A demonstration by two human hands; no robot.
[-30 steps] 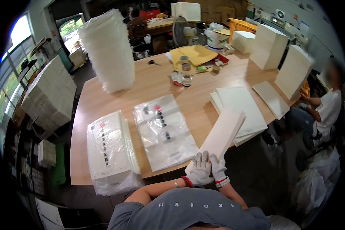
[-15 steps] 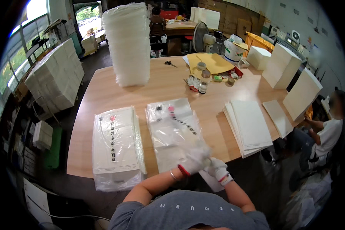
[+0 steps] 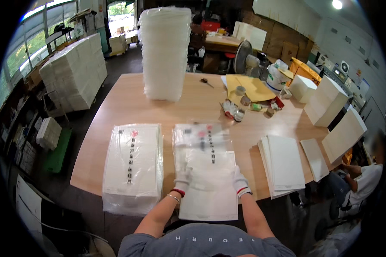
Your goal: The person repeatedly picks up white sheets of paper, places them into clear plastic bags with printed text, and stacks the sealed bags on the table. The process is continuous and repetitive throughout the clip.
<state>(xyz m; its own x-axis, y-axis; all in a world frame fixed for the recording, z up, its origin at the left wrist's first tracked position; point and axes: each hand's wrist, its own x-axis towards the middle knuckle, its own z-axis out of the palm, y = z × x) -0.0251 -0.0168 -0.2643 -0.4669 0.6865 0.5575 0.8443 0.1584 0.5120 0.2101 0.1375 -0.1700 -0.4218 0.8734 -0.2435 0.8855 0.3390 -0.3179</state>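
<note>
Both my hands wear white gloves with red-banded cuffs. Between them lies a sheaf of white paper [image 3: 208, 205], its near end sticking out past the table's front edge. Its far part lies at a clear printed plastic bag [image 3: 188, 145]; whether it is inside or on top is hard to tell. My left hand [image 3: 183, 178] grips the sheaf's left side, its fingers slightly blurred. At the right edge, my right hand [image 3: 240, 180] holds the same sheaf, fingers pointing away from me. Left of them rests a pile of bagged paper packs [image 3: 133, 160] with dark print and a red mark.
A loose stack of white paper [image 3: 283, 165] stands to the right, beside a thinner stack [image 3: 314, 159]. At the back are a tall pile of wrapped white packs [image 3: 165, 55], scissors [image 3: 206, 82], jars [image 3: 239, 115] and a yellow sheet [image 3: 248, 88]. A person [image 3: 360, 182] sits at right.
My hands were close together near the front edge, right of the bags. Now they are apart, on either side of the paper sheaf at the bag. The view has shifted too.
</note>
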